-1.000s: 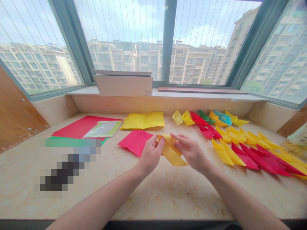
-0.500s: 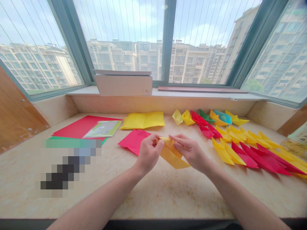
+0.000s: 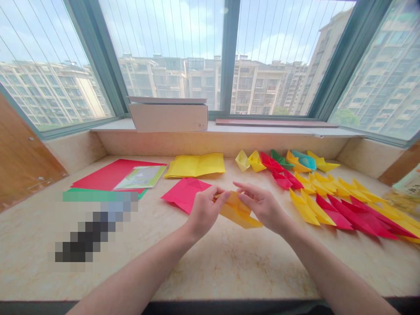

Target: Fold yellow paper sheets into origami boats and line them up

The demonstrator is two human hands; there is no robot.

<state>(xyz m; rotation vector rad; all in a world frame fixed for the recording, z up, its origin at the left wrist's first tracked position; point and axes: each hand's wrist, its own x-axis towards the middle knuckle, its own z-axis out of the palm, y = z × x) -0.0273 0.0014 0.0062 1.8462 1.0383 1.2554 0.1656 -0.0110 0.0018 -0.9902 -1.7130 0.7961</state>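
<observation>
A partly folded piece of yellow paper [image 3: 238,214] is held above the counter, its lower edge slanting down to the right. My left hand [image 3: 206,210] pinches its upper left corner between thumb and curled fingers. On the other side, my right hand [image 3: 265,205] has its thumb against the upper right part, with the index finger stretched out above; its other fingers are partly hidden behind the paper. Behind my left hand lies a red paper sheet [image 3: 180,193] with crease marks. Farther back rests a stack of folded yellow paper [image 3: 195,165].
Rows of folded paper boats, such as a yellow boat [image 3: 310,209] and a red boat [image 3: 367,218], fill the right side. Red sheets [image 3: 101,173] and a clear packet [image 3: 141,177] lie left, near a pixelated patch [image 3: 92,232]. A white box [image 3: 169,117] stands on the sill.
The yellow paper's top has tipped lower and its fold has opened somewhat. My right fingers have lifted and spread from the top edge; my left hand keeps its pinch.
</observation>
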